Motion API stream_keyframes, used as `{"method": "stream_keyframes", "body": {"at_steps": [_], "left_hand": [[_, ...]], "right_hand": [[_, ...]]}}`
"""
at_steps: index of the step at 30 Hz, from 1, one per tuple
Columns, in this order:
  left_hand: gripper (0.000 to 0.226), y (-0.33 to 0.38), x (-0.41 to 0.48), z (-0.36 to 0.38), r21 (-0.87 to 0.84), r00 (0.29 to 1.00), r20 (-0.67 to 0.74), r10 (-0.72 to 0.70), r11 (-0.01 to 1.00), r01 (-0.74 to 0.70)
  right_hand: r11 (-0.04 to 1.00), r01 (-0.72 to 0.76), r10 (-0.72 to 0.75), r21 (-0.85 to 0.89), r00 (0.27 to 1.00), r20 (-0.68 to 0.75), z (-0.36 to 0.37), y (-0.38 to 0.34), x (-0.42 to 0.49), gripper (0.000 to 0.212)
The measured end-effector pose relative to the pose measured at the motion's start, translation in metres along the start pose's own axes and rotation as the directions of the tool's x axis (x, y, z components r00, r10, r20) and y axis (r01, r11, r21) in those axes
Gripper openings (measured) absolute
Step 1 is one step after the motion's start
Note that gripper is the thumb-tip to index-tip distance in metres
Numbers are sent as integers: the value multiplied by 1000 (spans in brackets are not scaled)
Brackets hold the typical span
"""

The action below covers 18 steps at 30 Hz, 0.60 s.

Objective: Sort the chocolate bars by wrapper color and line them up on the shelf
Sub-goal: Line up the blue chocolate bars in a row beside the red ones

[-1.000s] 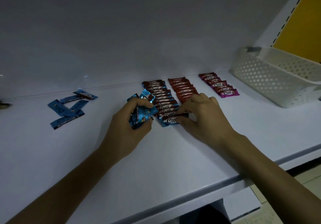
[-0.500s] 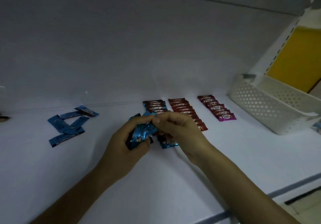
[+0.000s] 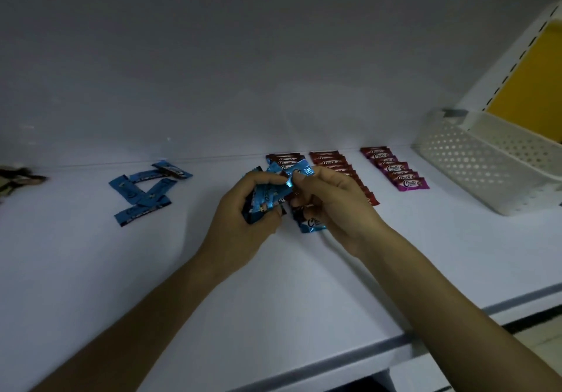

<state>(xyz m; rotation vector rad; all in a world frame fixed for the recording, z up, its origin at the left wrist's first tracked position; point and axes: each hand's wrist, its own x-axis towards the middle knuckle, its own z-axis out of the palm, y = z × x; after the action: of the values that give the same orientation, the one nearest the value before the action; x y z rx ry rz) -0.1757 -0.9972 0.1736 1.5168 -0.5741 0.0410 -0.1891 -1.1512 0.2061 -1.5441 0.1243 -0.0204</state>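
- Toward the back edge of the white shelf (image 3: 213, 285), three rows of chocolate bars run from the back wall toward the front edge.
- The row of purple bars (image 3: 395, 169) is nearest the right end and holds about seven, each overlapping the next.
- The row of red bars (image 3: 330, 162) is just left of it. Six or so show, and the rest are hidden behind the right hand, so I cannot give a full count.
- The row of blue-ended bars (image 3: 284, 160) is left again and mostly covered by both hands. Its front bar (image 3: 311, 224) lies flat on the shelf under the right hand.
- Five loose blue bars (image 3: 143, 191) lie crisscrossed toward the left end, well apart from the rows.
- The left hand (image 3: 240, 230) is curled tightly round a bundle of blue bars (image 3: 264, 198), held just above the shelf. Their number cannot be told.
- The right hand (image 3: 337, 206) pinches a single blue bar (image 3: 301, 170) between thumb and forefinger at the top of the bundle, its other fingers loosely bent.
- One white perforated basket (image 3: 474, 166) stands at the right end, with a yellow panel (image 3: 529, 87) behind it.
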Motion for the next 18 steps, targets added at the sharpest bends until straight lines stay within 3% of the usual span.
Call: {"method": "stream_keyframes", "body": {"at_steps": [7, 15, 17, 18], "left_hand": [[41, 1, 2, 0, -47, 993, -111, -42, 998, 37], [46, -5, -3, 5, 43, 997, -44, -56, 997, 58], [47, -6, -4, 6, 55, 998, -34, -53, 997, 55], [48, -7, -4, 6, 57, 998, -35, -54, 997, 56]], "right_hand": [[988, 20, -3, 150, 993, -115, -12, -2, -6, 12], [985, 170, -166, 23, 977, -136, -30, 4, -36, 22], [942, 276, -299, -193, 948, -104, -37, 11, -44, 19], [830, 340, -407, -443, 911, -62, -42, 18, -46, 15]]}}
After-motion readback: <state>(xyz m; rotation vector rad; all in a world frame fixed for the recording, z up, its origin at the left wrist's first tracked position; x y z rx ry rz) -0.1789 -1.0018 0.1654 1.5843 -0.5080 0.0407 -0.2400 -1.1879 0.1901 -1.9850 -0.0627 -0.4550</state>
